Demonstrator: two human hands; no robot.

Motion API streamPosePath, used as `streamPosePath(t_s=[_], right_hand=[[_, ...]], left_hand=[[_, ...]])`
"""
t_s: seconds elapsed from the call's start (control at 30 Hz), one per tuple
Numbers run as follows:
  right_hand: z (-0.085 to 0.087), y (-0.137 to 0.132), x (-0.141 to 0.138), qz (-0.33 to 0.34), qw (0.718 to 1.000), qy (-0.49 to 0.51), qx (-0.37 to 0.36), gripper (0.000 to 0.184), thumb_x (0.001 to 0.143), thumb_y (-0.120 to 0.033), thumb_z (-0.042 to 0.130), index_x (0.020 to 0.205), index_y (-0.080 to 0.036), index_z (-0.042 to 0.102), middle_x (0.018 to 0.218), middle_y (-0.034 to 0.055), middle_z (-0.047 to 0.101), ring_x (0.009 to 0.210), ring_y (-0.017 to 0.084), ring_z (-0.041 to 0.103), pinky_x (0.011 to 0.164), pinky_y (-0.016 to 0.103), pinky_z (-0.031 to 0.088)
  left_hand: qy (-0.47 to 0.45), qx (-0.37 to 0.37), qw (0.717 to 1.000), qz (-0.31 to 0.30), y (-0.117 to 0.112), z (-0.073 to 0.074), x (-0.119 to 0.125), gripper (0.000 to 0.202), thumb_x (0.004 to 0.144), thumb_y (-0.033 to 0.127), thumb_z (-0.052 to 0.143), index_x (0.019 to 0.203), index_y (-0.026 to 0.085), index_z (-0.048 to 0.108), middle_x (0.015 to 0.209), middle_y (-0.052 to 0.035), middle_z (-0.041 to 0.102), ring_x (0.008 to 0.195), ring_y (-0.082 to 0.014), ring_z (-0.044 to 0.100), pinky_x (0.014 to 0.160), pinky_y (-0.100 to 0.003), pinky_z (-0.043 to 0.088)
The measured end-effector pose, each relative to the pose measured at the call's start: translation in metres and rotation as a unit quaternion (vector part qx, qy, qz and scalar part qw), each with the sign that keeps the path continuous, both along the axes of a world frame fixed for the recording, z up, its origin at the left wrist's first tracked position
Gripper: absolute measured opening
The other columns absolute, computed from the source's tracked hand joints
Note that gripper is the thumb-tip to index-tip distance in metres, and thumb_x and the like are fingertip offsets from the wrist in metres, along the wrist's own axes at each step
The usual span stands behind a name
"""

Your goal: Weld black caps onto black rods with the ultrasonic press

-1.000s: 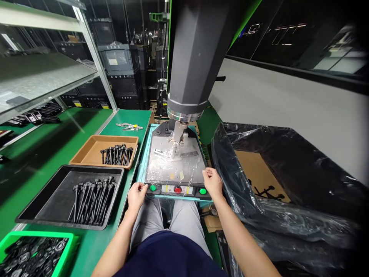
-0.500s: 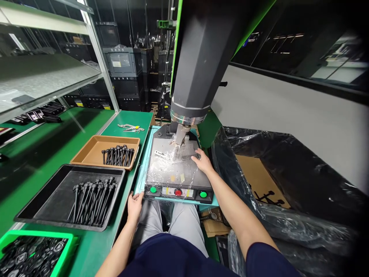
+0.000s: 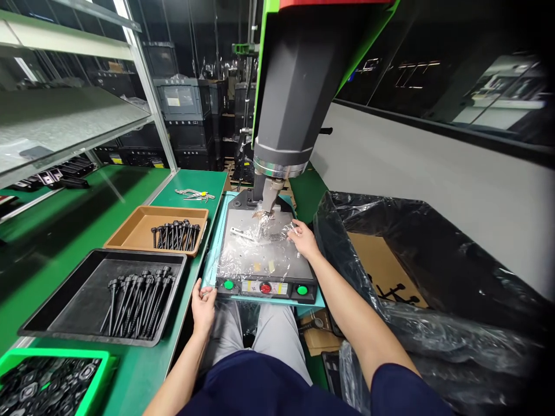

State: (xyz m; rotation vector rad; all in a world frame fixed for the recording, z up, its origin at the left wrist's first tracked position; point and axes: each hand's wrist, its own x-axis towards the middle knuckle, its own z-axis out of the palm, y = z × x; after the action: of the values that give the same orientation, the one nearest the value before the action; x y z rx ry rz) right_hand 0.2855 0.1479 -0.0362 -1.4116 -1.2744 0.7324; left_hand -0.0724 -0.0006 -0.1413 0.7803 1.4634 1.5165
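Observation:
A clear, crinkled plastic film [image 3: 236, 251] lies across the grey metal plate of the machine base [image 3: 225, 219]. My left hand [image 3: 203, 303] is at the base's front left corner, its fingers closed on the film's edge. On the right side of the plate, my right hand [image 3: 303, 238] pinches the film between thumb and fingers. The machine's metal horn [image 3: 271, 195] points down over the plate, its tip above the film. A light metal strip [image 3: 241, 233] shows on the plate. Whether anything lies inside the film is hard to make out through the glare.
Left of the base stand a brown tray [image 3: 125, 228] and a black tray [image 3: 69, 289], both with black bolt-like parts, and a green bin [image 3: 106, 370] of black pieces. Pliers [image 3: 195, 194] lie behind. A box lined with black plastic [image 3: 433, 231] stands on the right.
My right hand now pinches with the fingers drawn closer together, and the film beside it bunches and shines more. The left hand's fingers have shifted slightly. The whole view has moved a little.

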Motion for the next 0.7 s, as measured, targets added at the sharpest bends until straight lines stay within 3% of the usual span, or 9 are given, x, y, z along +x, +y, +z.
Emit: streamPosePath(t_s=[0.13,0.27,0.43,0.57,0.7], right_hand=[[0.016,-0.024,0.002,-0.025,0.999,0.012,-0.020,0.069,0.071,-0.042,0.064,0.133,-0.015,0.050,0.082,0.0007,0.063,0.059,0.018,0.063,0.048,0.027,0.049],[0.024,-0.072,0.014,-0.038,0.998,0.000,-0.042,0.069,0.071,-0.042,0.064,0.132,-0.014,0.052,0.080,0.0000,0.063,0.049,0.014,0.059,0.042,0.025,0.047],[0.018,-0.149,0.024,-0.046,0.993,0.019,-0.106,0.070,0.071,-0.042,0.066,0.134,-0.015,0.052,0.077,-0.0010,0.062,0.047,0.015,0.060,0.041,0.025,0.047],[-0.005,-0.192,0.024,-0.068,0.985,0.043,-0.151,0.069,0.071,-0.044,0.066,0.132,-0.016,0.053,0.076,-0.0014,0.063,0.049,0.017,0.062,0.043,0.027,0.050],[-0.046,-0.202,0.021,-0.116,0.981,0.032,-0.150,0.060,0.070,-0.049,0.060,0.121,-0.016,0.060,0.077,0.0002,0.064,0.048,0.018,0.063,0.044,0.030,0.052]], left_hand=[[-0.003,0.051,0.998,0.021,0.006,0.023,0.001,0.073,0.073,0.043,0.074,0.136,0.017,0.047,0.094,-0.0023,0.061,0.065,-0.0091,0.061,0.064,-0.024,0.054],[0.004,0.076,0.996,0.042,0.021,0.065,-0.007,0.063,0.071,0.046,0.074,0.123,0.015,0.058,0.095,-0.0055,0.066,0.058,-0.0080,0.057,0.052,-0.022,0.046],[0.045,0.025,0.998,-0.040,0.038,0.108,-0.027,0.047,0.069,0.041,0.072,0.104,0.011,0.069,0.063,0.0003,0.061,0.047,-0.0097,0.051,0.044,-0.021,0.037],[0.068,-0.036,0.990,-0.120,0.050,0.111,-0.034,0.054,0.066,0.040,0.073,0.110,0.008,0.070,0.053,0.0022,0.058,0.042,-0.0092,0.046,0.043,-0.021,0.034],[0.163,-0.052,0.974,-0.149,0.060,0.095,-0.030,0.048,0.070,0.037,0.069,0.108,0.008,0.072,0.079,-0.0081,0.071,0.052,-0.0121,0.056,0.053,-0.025,0.044]])
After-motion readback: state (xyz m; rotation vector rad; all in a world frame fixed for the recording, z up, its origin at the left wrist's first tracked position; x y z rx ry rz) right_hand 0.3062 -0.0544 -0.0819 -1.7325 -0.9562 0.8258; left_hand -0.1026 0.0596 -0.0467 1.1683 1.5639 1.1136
